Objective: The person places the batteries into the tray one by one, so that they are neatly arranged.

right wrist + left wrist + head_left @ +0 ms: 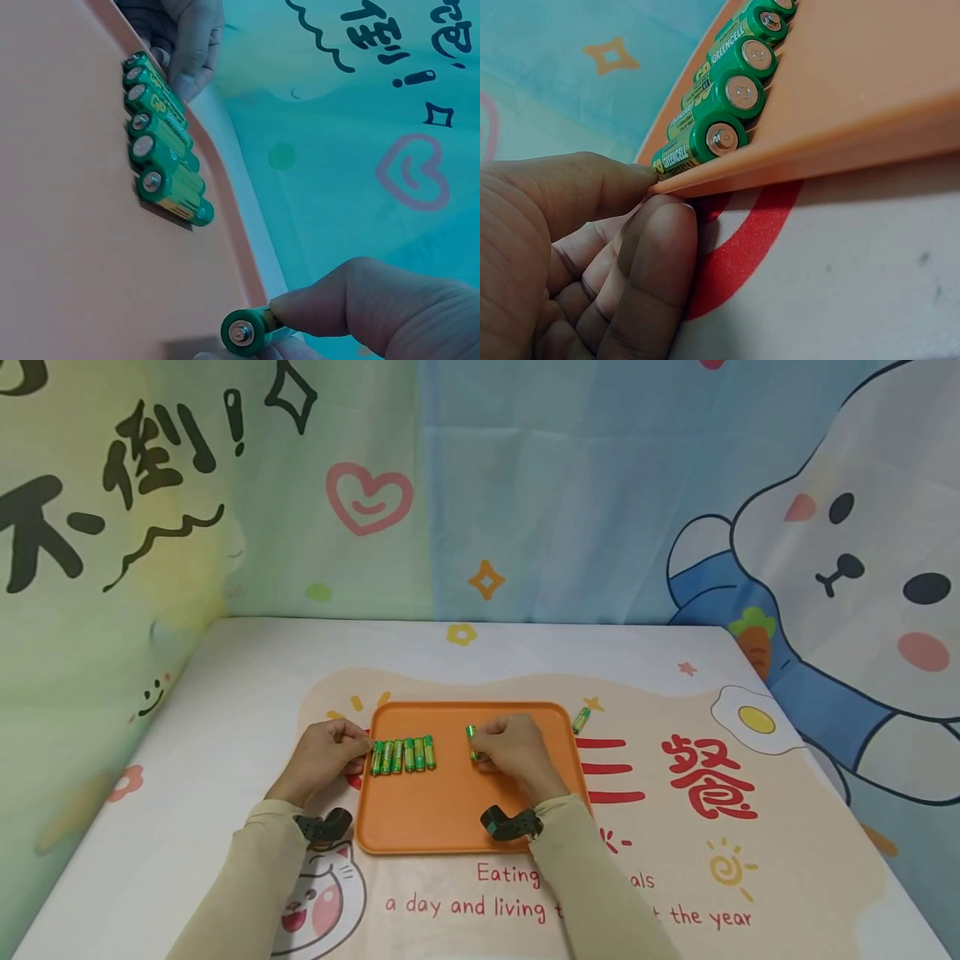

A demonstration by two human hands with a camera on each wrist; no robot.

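Several green batteries (408, 755) stand side by side in a row at the left end of an orange tray (420, 822). My left hand (327, 755) pinches the tray's left rim between thumb and fingers, right beside the first battery (697, 150). Over the right half of the tray, my right hand (516, 752) holds one more green battery (246, 330) between thumb and fingers. Its raised metal tip faces the camera in the right wrist view. In that view the row (161, 150) lies along the tray's edge, apart from the held battery.
A loose green battery (581, 720) lies on the printed tabletop just outside the tray's right edge. The table mat (690, 877) bears drawings and lettering. Behind the table hangs a printed curtain (555, 510).
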